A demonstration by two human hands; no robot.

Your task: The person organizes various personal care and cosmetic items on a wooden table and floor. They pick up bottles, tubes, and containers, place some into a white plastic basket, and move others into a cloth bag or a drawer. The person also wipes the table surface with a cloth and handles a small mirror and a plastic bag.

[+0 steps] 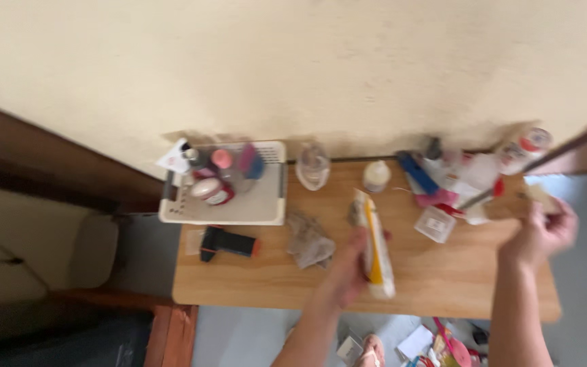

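Nearest the camera, two bare forearms reach up from the bottom edge over a small light wooden desk point(443, 278) set against a cream wall point(307, 61). Left hand point(346, 268) is wrapped around the lower part of a long white-and-yellow soft packet point(375, 248), fingers closed on it, holding it tilted just above the middle of the desk. Right hand point(543, 228) is out at the right edge, curled around a small pale brown scrap point(537, 195) (too blurred to name); the fingers look pinched on it.

Just left of the packet lies a crumpled grey-brown cloth point(309, 241), and further left a black cylindrical tool with an orange end point(229, 242). At the back left corner sits a white plastic tray point(256, 204) carrying a few small bottles and jars with pink and red caps point(213, 175). Against the wall stand a clear glass bottle point(312, 165) and a small white round container point(376, 176). Right of these is a loose heap of blue, pink and white packets and tubes point(443, 180), with a clear square plastic box point(435, 223) just in front of it. Below the desk's near edge, pink and white oddments point(436, 346) lie on the floor.
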